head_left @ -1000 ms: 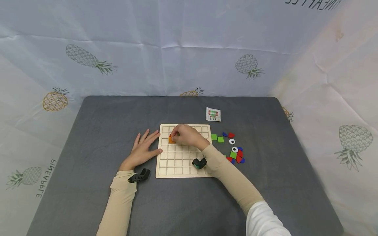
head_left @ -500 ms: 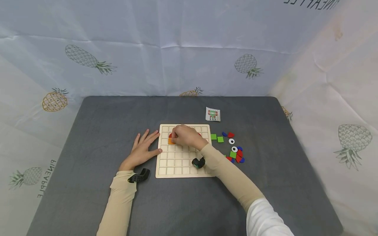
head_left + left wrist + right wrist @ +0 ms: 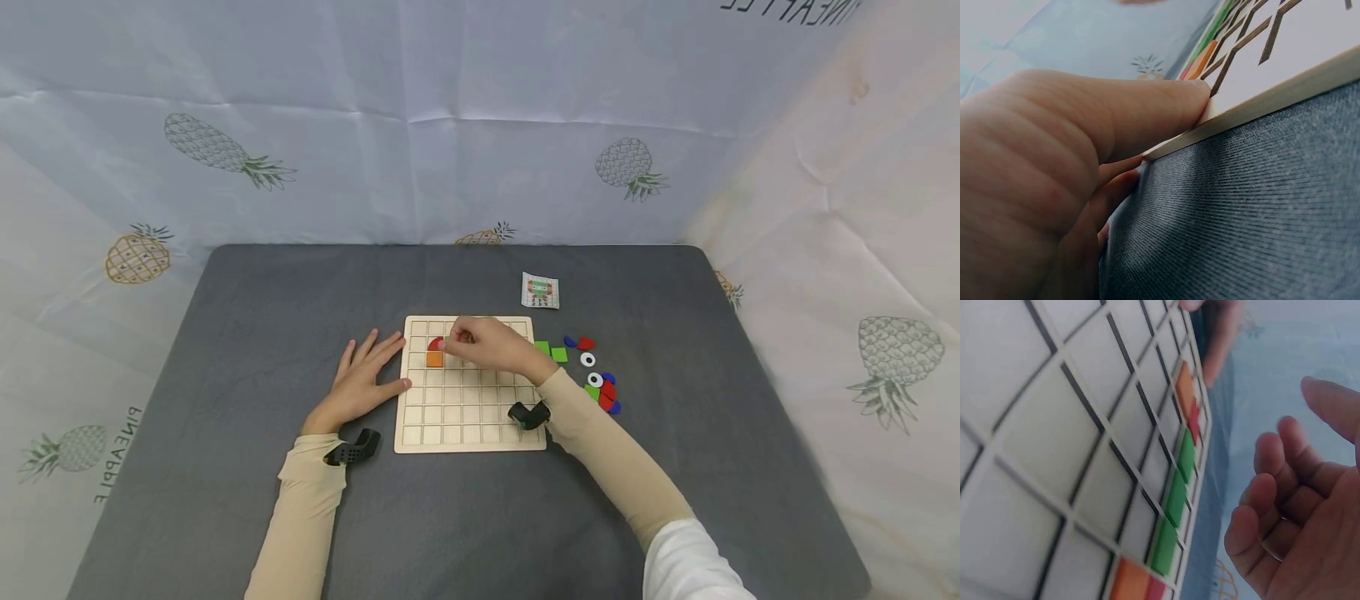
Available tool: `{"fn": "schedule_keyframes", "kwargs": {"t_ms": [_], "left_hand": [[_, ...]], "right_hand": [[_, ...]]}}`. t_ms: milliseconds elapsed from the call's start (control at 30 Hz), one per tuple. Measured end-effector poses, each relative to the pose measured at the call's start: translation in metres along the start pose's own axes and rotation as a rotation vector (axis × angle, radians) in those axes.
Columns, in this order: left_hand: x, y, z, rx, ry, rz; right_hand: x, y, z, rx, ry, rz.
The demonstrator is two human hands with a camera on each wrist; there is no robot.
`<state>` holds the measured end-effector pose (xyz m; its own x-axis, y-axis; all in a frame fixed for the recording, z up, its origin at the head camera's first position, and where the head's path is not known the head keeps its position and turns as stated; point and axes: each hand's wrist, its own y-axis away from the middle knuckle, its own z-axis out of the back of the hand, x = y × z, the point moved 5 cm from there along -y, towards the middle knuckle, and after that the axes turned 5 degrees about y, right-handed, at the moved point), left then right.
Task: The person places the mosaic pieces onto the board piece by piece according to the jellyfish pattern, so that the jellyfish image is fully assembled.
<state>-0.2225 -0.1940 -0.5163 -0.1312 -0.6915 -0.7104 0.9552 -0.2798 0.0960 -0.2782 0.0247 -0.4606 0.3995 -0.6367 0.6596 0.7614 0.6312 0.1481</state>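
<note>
A light wooden grid board (image 3: 465, 417) lies on the table. My left hand (image 3: 356, 387) rests at its left edge with fingers spread; the left wrist view shows the thumb (image 3: 1160, 109) on the board's rim. Over the upper part hovers my right hand (image 3: 495, 344), fingers loosely bent. In the right wrist view its thumb (image 3: 1332, 409) stands apart from the fingers, and nothing is held. An orange square tile (image 3: 435, 359) sits in a cell below a red rounded tile (image 3: 435, 343). Green tiles (image 3: 1175, 497) follow in a row, ending at another orange tile (image 3: 1127, 581) and red tile (image 3: 1155, 589).
Right of the board lie loose green squares (image 3: 558, 355), white rings with dark centres (image 3: 588, 360), red pieces (image 3: 607, 390) and blue pieces (image 3: 570, 342). Behind them is a small printed card (image 3: 540, 291). A patterned curtain (image 3: 420, 167) hangs beyond the table's far edge.
My right hand has let go of the orange tile and moved a little right, uncovering it and the red tile. The left hand stays where it was.
</note>
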Motion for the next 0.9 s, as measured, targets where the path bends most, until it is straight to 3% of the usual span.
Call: {"fn": "schedule_keyframes", "kwargs": {"t_ms": [400,567,733,900], "left_hand": [[-0.001,0.002,0.000,-0.020,0.012,-0.013],[0.000,0.000,-0.001,-0.003,0.009,0.002],[0.000,0.000,-0.001,-0.004,0.007,0.004],[0.001,0.000,-0.001,-0.003,0.010,0.004]], "right_hand": [[-0.041,0.072,0.057,-0.112,0.029,-0.094],[-0.066,0.101,0.076,-0.147,0.055,-0.195],[-0.092,0.121,0.086,-0.115,0.100,-0.297],[-0.112,0.130,0.084,-0.109,0.157,-0.291]]}}
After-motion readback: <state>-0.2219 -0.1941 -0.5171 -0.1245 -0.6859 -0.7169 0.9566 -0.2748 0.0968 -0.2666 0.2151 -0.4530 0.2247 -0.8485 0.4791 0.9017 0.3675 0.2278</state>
